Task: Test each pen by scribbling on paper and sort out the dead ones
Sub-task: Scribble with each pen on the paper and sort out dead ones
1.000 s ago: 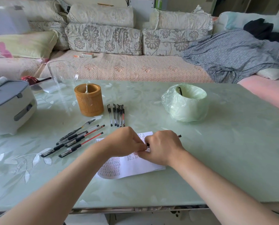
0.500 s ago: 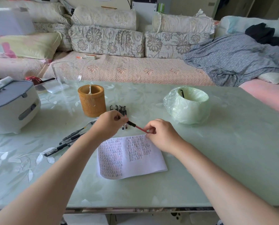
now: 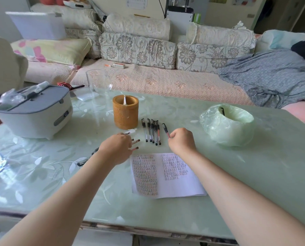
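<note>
Pen (image 3: 166, 130), red-barrelled and black-capped, juts from the right hand (image 3: 182, 141), whose fingers curl round it in a fist just beyond the paper (image 3: 167, 176). The left hand (image 3: 116, 149) lies over loose pens (image 3: 136, 141) at the paper's far left corner; whether its bent fingers pinch one I cannot tell. A row of pens (image 3: 151, 131) lies just beyond the paper, with bare glass table (image 3: 254, 174) to its right. Farther beyond, a ribbed bamboo cup (image 3: 126, 113) holds something white. Beyond and right, a crinkled green bag-lined bin (image 3: 228, 126) holds one dark pen (image 3: 221, 110).
</note>
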{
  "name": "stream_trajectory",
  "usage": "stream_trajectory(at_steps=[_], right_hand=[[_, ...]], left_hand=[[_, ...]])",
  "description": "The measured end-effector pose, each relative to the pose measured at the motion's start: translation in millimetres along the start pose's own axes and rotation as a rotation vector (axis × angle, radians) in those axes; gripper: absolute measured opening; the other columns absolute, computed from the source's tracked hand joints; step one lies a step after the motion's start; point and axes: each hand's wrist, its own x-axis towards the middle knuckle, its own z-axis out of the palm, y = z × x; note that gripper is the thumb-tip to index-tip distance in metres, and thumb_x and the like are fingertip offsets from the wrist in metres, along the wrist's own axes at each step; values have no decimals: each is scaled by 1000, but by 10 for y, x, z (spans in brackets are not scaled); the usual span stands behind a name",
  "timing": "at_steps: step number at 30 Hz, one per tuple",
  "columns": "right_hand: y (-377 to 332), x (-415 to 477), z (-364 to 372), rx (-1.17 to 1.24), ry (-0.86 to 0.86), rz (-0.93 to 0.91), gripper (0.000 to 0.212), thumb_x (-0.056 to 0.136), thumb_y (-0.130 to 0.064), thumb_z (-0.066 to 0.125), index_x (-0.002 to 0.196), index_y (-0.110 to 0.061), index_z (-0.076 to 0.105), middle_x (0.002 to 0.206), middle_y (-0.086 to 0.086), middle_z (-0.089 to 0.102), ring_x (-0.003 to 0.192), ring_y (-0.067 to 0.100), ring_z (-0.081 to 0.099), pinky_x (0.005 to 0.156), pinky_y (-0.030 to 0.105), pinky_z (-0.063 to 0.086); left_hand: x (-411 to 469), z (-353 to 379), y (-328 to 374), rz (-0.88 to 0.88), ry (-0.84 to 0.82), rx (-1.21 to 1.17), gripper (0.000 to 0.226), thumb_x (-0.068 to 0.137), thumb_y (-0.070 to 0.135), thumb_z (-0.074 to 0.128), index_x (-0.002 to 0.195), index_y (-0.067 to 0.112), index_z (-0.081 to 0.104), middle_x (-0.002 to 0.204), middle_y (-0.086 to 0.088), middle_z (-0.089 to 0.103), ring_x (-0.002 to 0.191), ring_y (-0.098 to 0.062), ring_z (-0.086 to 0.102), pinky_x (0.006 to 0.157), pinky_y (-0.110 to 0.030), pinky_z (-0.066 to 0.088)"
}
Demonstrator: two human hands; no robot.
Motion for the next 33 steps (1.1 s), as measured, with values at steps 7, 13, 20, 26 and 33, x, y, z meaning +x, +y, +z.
stream_trajectory(at_steps=[7,13,20,26,33], right_hand=[[-170,74,162,-78,-57,-78,23,82,-19,59,61,-9,60,58,11,57,67,36,59,53,28,44],[-230,55,127,-164,-96,-79,24,90,-21,49,87,-12,71,89,9,69,81,29,62,67,32,49],[-448,-155,6,-53,-152,-323,28,89,-20,50,107,-33,68,113,-9,59,98,14,59,82,28,47],[-530,-486,-139,32,-319,-507,23,94,-26,55,108,-34,71,103,-10,67,96,13,62,85,35,52],[-328,-615,-463,133,-285,-379,15,95,-23,60,98,-26,74,73,-12,61,62,6,52,58,25,39]], left_hand=[[-49,13,-117,-14,-34,61,20,87,16,51,96,17,70,94,-4,65,84,-26,64,71,-36,57],[-57,2,-112,19,-35,50,22,90,11,50,97,16,70,92,-5,65,82,-26,64,71,-37,57],[-103,-113,-70,111,72,-91,20,98,25,51,108,22,68,97,1,63,85,-20,58,72,-35,51],[-276,-186,47,233,120,-264,19,97,26,56,111,21,68,101,0,63,86,-17,57,72,-26,44],[-435,-287,208,204,80,-367,18,93,29,62,109,22,63,98,7,63,84,-7,58,72,-18,47]])
